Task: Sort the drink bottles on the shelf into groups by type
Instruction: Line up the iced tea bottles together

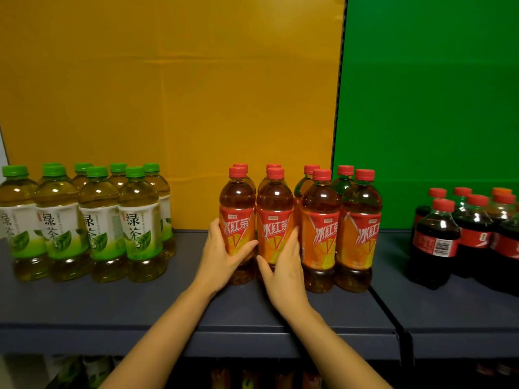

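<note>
Left hand [224,255] grips the leftmost front red-tea bottle [237,217], right hand [285,266] the neighbouring bottle [273,217], midway along the shelf [112,301]; fingers [292,237] curl round the label bands, apparently snug. Full, stiff, smooth-walled bottles: likely heavy, best held at the labelled waist.

A person is holding two iced-tea bottles [320,228] on the shelf [112,304].
The left grip [222,254] is clasping the leftmost front bottle [237,197], the right grip [283,265] its neighbour [274,200]; green-tea bottles [98,220] are standing left, colas [474,237] right.
</note>
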The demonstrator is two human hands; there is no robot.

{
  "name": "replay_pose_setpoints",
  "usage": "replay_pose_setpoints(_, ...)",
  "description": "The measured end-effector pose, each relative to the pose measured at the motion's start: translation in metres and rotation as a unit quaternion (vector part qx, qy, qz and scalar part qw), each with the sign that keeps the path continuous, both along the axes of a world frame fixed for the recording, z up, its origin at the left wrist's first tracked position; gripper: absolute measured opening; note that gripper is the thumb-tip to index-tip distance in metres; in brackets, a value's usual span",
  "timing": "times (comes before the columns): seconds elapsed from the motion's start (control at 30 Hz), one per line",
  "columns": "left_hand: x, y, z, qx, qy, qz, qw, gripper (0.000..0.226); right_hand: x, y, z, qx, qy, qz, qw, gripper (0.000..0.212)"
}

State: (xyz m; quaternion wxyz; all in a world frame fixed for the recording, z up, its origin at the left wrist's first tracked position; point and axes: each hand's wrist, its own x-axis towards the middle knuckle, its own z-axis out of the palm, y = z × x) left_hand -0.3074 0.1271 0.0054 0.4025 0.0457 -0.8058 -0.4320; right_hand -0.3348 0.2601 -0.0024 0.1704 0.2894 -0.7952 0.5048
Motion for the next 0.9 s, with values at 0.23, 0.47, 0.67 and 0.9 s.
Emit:
replay_pose_setpoints(0.23, 0.000, -0.010, 0.002, -0.019, 0.013, 0.034, 0.999, 0.096, 0.028, 0.078, 0.012, 0.070, 0.094, 0.134, 0.984, 0.074)
replay_pose_setpoints(0.47, -0.003, -0.006, 0.006, 0.108, -0.025, -0.098, 0.989, 0.109, -0.045, 0.139, 0.053, -0.167, 0.050, -0.024, 0.984, 0.089)
replay_pose_setpoints(0.67, -0.004, -0.006, 0.007, 0.135, -0.049, -0.134, 0.981, 0.111, -0.082, 0.131, 0.035, -0.146, -0.138, 0.160, 0.967, 0.096)
replay_pose_setpoints(0.9, -0.004, -0.011, 0.005, 0.142, -0.088, -0.156, 0.974, 0.117, -0.078, 0.119, 0.022, -0.213, -0.124, 0.173, 0.954, 0.066)
